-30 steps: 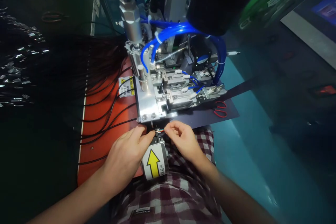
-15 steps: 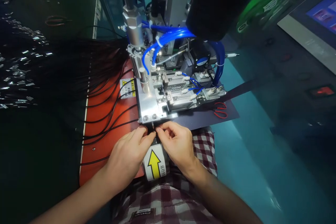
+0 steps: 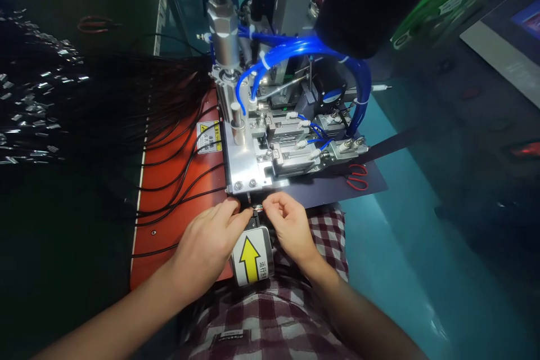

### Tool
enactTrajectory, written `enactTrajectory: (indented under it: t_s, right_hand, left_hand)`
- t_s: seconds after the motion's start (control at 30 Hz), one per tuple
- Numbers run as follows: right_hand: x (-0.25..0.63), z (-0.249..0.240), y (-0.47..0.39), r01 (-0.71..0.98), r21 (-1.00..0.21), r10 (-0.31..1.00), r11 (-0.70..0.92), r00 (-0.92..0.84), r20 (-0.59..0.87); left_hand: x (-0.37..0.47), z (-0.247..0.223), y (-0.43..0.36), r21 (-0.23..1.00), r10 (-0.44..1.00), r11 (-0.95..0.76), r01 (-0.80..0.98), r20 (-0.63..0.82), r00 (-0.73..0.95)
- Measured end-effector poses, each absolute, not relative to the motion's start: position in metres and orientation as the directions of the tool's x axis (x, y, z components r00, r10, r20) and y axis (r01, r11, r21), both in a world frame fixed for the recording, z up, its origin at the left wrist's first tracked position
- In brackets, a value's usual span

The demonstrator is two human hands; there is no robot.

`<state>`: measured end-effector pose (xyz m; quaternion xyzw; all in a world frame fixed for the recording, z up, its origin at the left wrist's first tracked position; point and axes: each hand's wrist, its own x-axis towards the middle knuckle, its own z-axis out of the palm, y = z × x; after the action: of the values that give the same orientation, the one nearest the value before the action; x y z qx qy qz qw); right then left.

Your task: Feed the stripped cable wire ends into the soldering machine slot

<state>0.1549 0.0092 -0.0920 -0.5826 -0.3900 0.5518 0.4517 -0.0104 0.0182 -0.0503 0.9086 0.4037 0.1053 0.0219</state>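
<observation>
A metal machine (image 3: 247,169) with blue air tubes (image 3: 295,48) stands in front of me. At its front edge, both hands meet above a white label with a yellow arrow (image 3: 250,259). My left hand (image 3: 215,230) is closed at the fingertips near a small black fixture (image 3: 254,219); what it pinches is hidden. My right hand (image 3: 289,225) pinches the end of a small piece with thin coloured wire ends (image 3: 259,208), which lies between the two hands.
Black cables (image 3: 181,180) cross the red plate (image 3: 169,236) at the left, leading to a dark bundle with shiny ends (image 3: 54,79). Red-handled scissors (image 3: 358,177) lie right of the machine; another red-handled tool (image 3: 95,25) lies far left. A screen (image 3: 529,17) shows at upper right.
My right hand has drawn slightly right, away from my left fingertips, and the coloured wire ends now show between them. The view has shifted a little.
</observation>
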Motion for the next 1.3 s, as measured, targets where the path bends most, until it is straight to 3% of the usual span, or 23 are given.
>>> enactTrajectory:
  t_s: [0.2, 0.37, 0.5, 0.63, 0.73, 0.87, 1.13, 1.3]
  right_hand:
    - [0.155, -0.093, 0.012, -0.201, -0.889, 0.902, -0.412, 0.044, -0.429]
    - [0.165, -0.096, 0.011, -0.163, -0.901, 0.905, -0.401, 0.084, -0.418]
    - [0.17, -0.092, 0.007, 0.137, -0.979, 0.987, -0.153, 0.063, -0.145]
    - [0.178, -0.087, 0.011, 0.45, -0.87, 0.979, 0.2, -0.121, 0.162]
    - [0.186, -0.089, 0.015, 0.556, -0.754, 0.936, 0.349, -0.242, 0.255]
    - [0.191, -0.097, 0.018, 0.644, -0.634, 0.904, 0.427, -0.3, 0.304]
    - [0.181, -0.104, 0.014, 0.69, -0.59, 0.897, 0.419, -0.216, 0.385]
    - [0.177, -0.108, 0.008, 0.635, -0.727, 0.95, 0.26, -0.035, 0.31]
  left_hand:
    - [-0.01, -0.05, 0.019, 0.162, 0.731, -0.682, 0.713, 0.168, 0.661]
    - [-0.011, -0.052, 0.019, 0.149, 0.728, -0.685, 0.713, 0.172, 0.664]
    - [-0.012, -0.052, 0.019, 0.156, 0.732, -0.681, 0.716, 0.166, 0.66]
    - [-0.012, -0.051, 0.019, 0.163, 0.735, -0.678, 0.717, 0.155, 0.66]
    - [-0.012, -0.05, 0.019, 0.169, 0.743, -0.669, 0.724, 0.137, 0.655]
    - [-0.012, -0.052, 0.019, 0.17, 0.742, -0.671, 0.722, 0.15, 0.653]
    - [-0.013, -0.053, 0.019, 0.182, 0.741, -0.671, 0.719, 0.149, 0.654]
    - [-0.013, -0.053, 0.018, 0.191, 0.745, -0.667, 0.72, 0.162, 0.647]
